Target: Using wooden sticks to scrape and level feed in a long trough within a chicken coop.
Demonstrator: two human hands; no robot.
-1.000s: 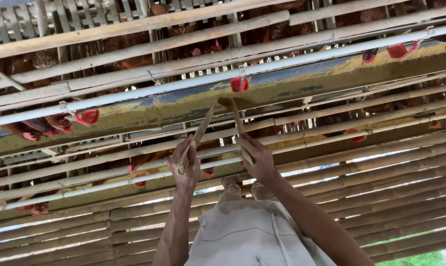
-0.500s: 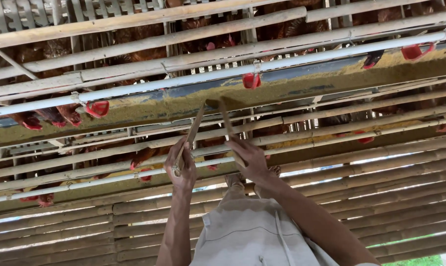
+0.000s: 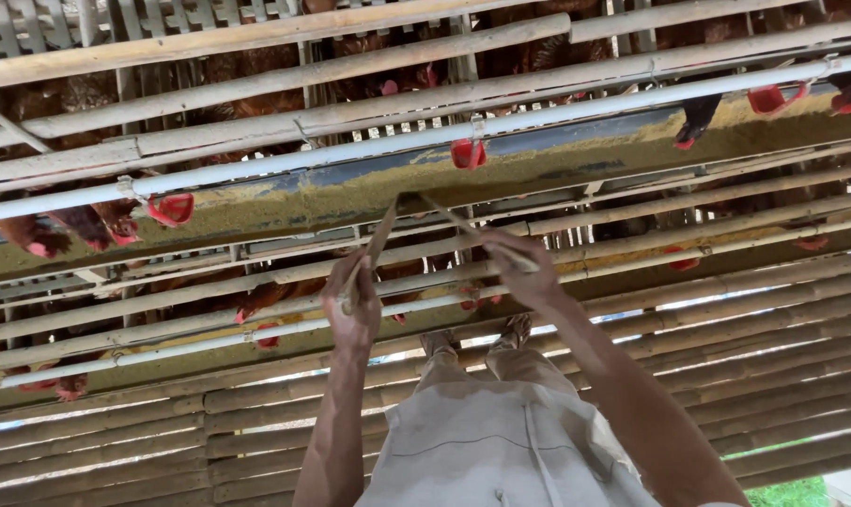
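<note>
My left hand [image 3: 355,305] grips a thin bamboo stick [image 3: 380,246] that slants up to the right. My right hand [image 3: 519,270] grips a second thin stick [image 3: 463,227] that slants up to the left. The two stick tips meet in the yellow feed of a long trough [image 3: 285,208] running across a bamboo hen cage. Both of my forearms reach up from the lower edge of the view.
A white pipe [image 3: 576,108] with red drinker cups [image 3: 468,153] runs just above the trough. Brown hens [image 3: 78,225] stand behind the bamboo bars, some with heads at the feed. Bamboo slat flooring [image 3: 764,376] lies below, with my light shorts [image 3: 501,451] and feet [image 3: 515,330].
The stick tips stay together in the trough feed. My right hand has shifted a little right and farther out; my left hand has barely moved.
</note>
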